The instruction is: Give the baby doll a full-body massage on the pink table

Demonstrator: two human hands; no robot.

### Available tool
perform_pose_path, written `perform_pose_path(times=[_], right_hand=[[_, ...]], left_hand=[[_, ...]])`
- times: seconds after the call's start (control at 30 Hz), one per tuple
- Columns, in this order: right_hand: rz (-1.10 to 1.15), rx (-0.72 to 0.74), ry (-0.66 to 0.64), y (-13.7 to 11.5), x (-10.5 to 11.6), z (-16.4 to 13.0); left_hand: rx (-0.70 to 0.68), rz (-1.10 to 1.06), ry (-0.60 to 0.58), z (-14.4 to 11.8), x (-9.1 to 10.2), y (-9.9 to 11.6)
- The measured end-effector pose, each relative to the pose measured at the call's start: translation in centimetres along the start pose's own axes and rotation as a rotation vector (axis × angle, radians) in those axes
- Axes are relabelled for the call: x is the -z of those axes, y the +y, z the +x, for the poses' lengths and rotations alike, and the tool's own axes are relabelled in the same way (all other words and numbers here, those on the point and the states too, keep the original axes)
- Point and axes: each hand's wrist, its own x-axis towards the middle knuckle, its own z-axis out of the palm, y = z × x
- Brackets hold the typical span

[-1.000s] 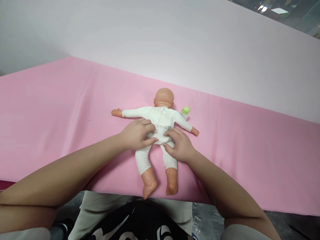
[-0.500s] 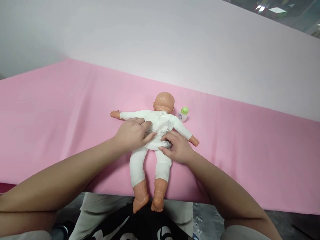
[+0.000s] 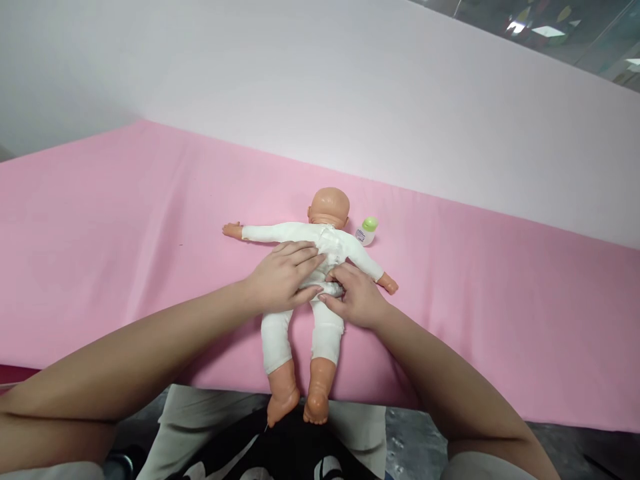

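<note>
- Baby doll (image 3: 320, 267) face down on the pink cloth (image 3: 125, 233), head away from the viewer, arms spread to either side, feet hanging just past the near edge of the cloth.
- Dressed in a white one-piece suit (image 3: 300, 233); bare head, hands and feet showing.
- Left hand (image 3: 283, 277) laid flat on the doll's lower back, fingers (image 3: 305, 253) stretched forward and a little apart, palm pressing on the white fabric, gripping nothing.
- Right hand (image 3: 357, 300) at the doll's right hip, fingers (image 3: 336, 290) curled in and pinching a small fold of the white fabric at the waist.
- Both hands touching the doll and nearly meeting over the small of its back.
- Small white bottle (image 3: 367, 230) with a green cap standing on the cloth just beside the doll's head, on the right, close to the shoulder but apart from both hands.
- Pale wall (image 3: 320, 100) rising behind the far edge of the cloth.
- Light trousers and a dark patterned garment (image 3: 280, 447) visible below the near edge, under the doll's feet.
</note>
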Motion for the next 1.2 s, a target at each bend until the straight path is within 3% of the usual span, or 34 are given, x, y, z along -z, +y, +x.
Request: perform_pose_path(times=[0.13, 0.27, 0.4, 0.53, 0.63, 0.9, 1.03, 1.2], right_hand=[[-0.015, -0.003, -0.007, 0.1, 0.0, -0.1], [-0.032, -0.003, -0.003, 0.1, 0.0, -0.1], [-0.066, 0.011, 0.047, -0.1, -0.3, -0.2], [-0.124, 0.083, 0.18, 0.0, -1.1, -0.3], [-0.115, 0.125, 0.143, 0.2, -1.7, -0.1], [-0.103, 0.055, 0.013, 0.6, -1.8, 0.9], [-0.183, 0.065, 0.008, 0.6, -2.0, 1.0], [-0.127, 0.019, 0.055, 0.9, -2.4, 0.8]], left_hand=[[0.148, 0.14, 0.111, 0.1, 1.0, -0.2], [0.256, 0.28, 0.006, 0.2, 2.5, -0.4], [0.141, 0.247, 0.05, 0.1, 2.6, 0.2], [-0.071, 0.204, 0.075, -0.1, 1.1, 0.9], [-0.139, 0.165, 0.072, -0.5, 0.2, 0.6], [-0.093, -0.024, 0.097, -0.9, -0.7, -0.4], [-0.097, -0.043, 0.078, -0.8, -0.9, -0.2], [-0.075, 0.012, 0.17, -1.2, -0.9, -0.3]])
